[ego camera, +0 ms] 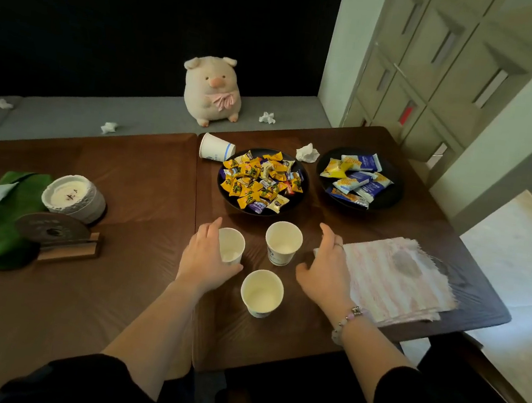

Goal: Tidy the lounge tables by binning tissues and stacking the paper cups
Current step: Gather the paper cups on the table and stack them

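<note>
Against left hand [207, 257], upright paper cup [231, 245], fingers and thumb curled round its side. Right hand [326, 269], fingers spread loose, holds nothing; second cup [283, 242] just left of it. Between both hands, third cup [261, 293]. Far beyond right hand, crumpled tissue [307, 153] on tabletop [146, 186].

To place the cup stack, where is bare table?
Bare: the left brown wooden table between the round white dish and the centre seam, also its near edge. Crowded: the right table around the black candy bowl, three upright white paper cups and striped cloth.
</note>
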{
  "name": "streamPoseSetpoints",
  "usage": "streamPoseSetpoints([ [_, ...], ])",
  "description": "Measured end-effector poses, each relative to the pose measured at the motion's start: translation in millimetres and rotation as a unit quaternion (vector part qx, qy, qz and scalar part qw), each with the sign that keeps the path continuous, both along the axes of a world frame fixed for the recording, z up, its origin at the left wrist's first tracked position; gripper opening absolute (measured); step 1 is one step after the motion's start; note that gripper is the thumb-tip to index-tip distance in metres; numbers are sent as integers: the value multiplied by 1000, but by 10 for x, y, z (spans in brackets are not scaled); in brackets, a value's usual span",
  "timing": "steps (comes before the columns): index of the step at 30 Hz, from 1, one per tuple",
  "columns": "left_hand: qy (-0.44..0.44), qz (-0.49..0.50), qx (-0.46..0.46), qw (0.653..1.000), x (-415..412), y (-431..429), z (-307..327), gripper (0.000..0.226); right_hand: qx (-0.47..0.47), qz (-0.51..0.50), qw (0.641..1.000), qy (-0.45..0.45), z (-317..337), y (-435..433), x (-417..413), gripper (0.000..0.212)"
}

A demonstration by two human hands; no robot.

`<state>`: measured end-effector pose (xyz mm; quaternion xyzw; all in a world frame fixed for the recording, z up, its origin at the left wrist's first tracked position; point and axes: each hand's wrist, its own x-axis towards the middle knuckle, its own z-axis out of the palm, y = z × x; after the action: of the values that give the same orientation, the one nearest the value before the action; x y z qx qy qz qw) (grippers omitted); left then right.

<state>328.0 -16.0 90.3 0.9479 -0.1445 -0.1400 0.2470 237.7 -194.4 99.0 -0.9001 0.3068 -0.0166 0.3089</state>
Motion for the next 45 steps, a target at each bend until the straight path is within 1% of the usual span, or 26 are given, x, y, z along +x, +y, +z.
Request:
streamPoseSetpoints([
  [2,-4,-6,5,1000,-13,-5,18,99,-3,14,1000,-10,23,14,52,84],
  [5,-30,-6,-13,999,-46,5,53,95,7,21,995,-95,58,106,23,71],
  [6,-41,-5,-20,999,-56,11,71,93,19,29,992,-120,48,153,-31,71],
  [7,-50,-3,-24,998,-63,16,89,92,34,48,991,-122,25,210,-98,76],
  [8,-55,-2,-24,998,-67,23,103,91,46,79,991,-93,-5,275,-170,86],
  [10,-54,2,-17,998,-63,32,130,92,50,140,989,6,-93,392,-275,109],
  [11,-49,2,-13,999,-59,35,143,93,49,157,986,38,-146,432,-303,114],
  [12,-44,1,-9,999,-55,36,153,93,51,165,984,49,-209,459,-317,114],
  [14,-36,-2,-2,999,-49,49,173,95,49,162,985,36,-284,498,-320,101],
  [16,-29,0,3,1000,-40,83,182,97,43,147,988,2,-271,494,-301,86],
  [18,-23,3,9,1000,-30,116,189,99,47,126,990,-34,-166,434,-264,78],
  [20,-23,4,12,1000,-24,118,213,98,42,109,991,-64,-7,338,-209,78],
  [23,-31,1,4,999,-38,39,276,96,12,80,988,-133,222,183,-117,79],
  [25,-41,-7,-3,999,-48,-51,333,95,-4,62,986,-157,353,85,-38,81],
  [30,-63,-14,-13,998,-65,-217,437,93,-31,72,985,-155,538,-130,144,85],
  [37,-50,8,28,998,-171,-162,448,98,-25,105,983,-151,454,-177,275,82],
  [40,-41,4,48,998,-194,-131,410,97,-8,109,986,-125,359,-123,271,83],
  [45,-16,-4,62,998,-101,-120,343,97,-8,122,991,-55,144,-63,305,70],
])
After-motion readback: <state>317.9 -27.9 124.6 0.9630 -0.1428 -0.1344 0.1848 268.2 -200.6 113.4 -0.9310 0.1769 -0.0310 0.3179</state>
